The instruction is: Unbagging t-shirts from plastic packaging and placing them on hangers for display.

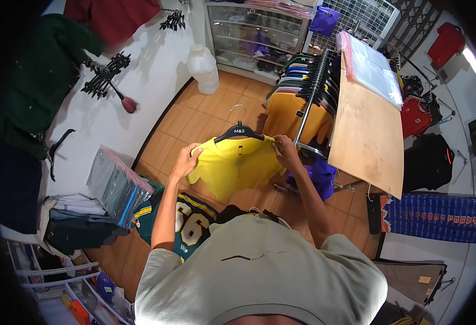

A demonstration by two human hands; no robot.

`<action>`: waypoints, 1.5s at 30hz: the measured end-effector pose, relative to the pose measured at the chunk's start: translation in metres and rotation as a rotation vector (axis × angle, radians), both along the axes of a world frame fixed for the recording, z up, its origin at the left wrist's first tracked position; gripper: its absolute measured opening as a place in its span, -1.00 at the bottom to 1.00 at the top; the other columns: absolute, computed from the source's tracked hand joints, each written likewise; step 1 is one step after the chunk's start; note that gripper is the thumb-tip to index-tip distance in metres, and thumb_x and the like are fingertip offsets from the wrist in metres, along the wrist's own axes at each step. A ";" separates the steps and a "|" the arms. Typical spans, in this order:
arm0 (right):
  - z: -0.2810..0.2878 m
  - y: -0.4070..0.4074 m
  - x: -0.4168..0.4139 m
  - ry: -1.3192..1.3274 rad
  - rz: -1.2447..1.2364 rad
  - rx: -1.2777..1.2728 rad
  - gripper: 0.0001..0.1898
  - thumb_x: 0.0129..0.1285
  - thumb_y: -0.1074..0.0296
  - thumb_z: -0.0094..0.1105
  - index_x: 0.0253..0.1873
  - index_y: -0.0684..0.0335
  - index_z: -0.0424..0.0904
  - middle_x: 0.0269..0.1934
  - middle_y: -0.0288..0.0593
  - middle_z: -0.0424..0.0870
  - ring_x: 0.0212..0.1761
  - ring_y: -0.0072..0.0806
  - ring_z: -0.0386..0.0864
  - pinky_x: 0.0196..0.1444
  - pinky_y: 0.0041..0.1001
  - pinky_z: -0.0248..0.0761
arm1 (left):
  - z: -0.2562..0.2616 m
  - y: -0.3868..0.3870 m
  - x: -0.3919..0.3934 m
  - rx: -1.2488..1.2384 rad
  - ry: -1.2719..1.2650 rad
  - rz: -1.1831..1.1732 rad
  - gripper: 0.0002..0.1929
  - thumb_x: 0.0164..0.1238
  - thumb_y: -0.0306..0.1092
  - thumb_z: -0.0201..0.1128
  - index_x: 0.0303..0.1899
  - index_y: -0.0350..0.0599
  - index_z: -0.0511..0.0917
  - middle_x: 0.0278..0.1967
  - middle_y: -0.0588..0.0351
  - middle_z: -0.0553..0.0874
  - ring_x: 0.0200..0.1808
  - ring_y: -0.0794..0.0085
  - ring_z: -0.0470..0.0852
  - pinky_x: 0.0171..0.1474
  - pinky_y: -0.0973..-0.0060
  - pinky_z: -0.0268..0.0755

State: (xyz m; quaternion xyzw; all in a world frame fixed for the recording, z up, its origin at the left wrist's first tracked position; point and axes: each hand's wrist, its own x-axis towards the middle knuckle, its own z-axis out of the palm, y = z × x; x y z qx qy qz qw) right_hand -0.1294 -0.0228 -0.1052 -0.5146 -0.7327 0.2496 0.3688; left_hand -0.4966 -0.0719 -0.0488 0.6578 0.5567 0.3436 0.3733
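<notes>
A yellow T-shirt (238, 170) hangs in front of me on a black plastic hanger (239, 131) with a metal hook. The hanger's bar shows above the neckline, and its ends go inside the shirt. My left hand (186, 160) pinches the shoulder on the left, thumb on top of the fabric. On the other side my right hand (286, 152) grips the opposite shoulder by the hanger's end. The shirt's lower part droops towards the floor. A small dark print marks the inside of its collar.
Right of the shirt stands a metal rack (313, 97) of hanging shirts, beside a wooden board (368, 138) bearing plastic bags (370, 69). A green jersey (193, 223) lies low on the left, near packed garments (118, 187). A translucent plastic bottle (203, 69) stands by the wall.
</notes>
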 end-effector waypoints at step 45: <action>-0.181 0.280 0.011 1.494 -1.387 -0.367 -0.86 0.27 0.42 0.39 -0.17 0.28 0.60 -0.33 -0.24 0.65 -0.41 -0.51 0.63 -0.30 -0.52 0.68 | -0.175 0.405 0.192 -0.170 0.379 -0.989 -0.42 0.22 -0.33 0.38 0.27 -0.32 0.45 0.21 -0.31 0.47 0.26 -0.11 0.46 0.34 0.25 0.33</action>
